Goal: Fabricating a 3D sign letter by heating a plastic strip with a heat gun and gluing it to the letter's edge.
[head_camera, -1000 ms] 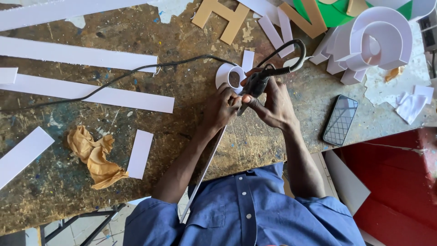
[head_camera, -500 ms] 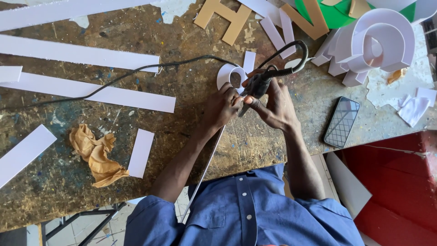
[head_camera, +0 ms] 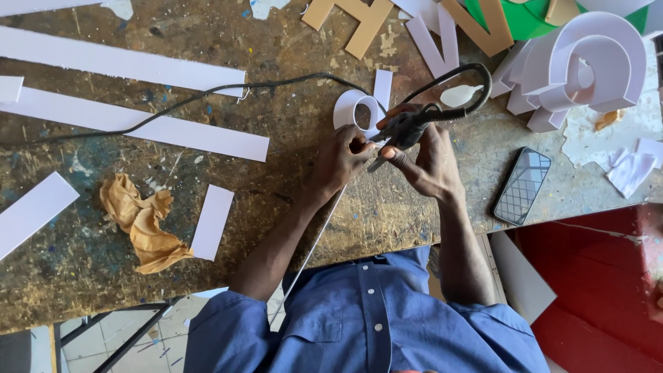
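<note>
1. I see a wide wooden workbench (head_camera: 90, 276), its top scarred, paint-flecked and rough.
2. Long flat white strips (head_camera: 148, 129) lie across its far left, smooth and matte, well apart from my hands.
3. At the far right stands a thick white foam letter (head_camera: 587, 65), curved and hollow, beside flat tan cut-out letters (head_camera: 359, 21).
4. A crumpled tan paper wad (head_camera: 141, 224) sits at the left, just beside a short white strip (head_camera: 212, 222).
5. A dark glossy phone (head_camera: 523, 185) lies flat, right of my right wrist.
6. My right hand (head_camera: 428, 162) is clenched around a black corded tool (head_camera: 404, 128); its thin cable (head_camera: 207, 93) trails left over the strips.
7. My left hand (head_camera: 343, 160) pinches a curled white strip (head_camera: 356, 110), bent into a loop, which touches the tool's tip at the middle of the bench.
</note>
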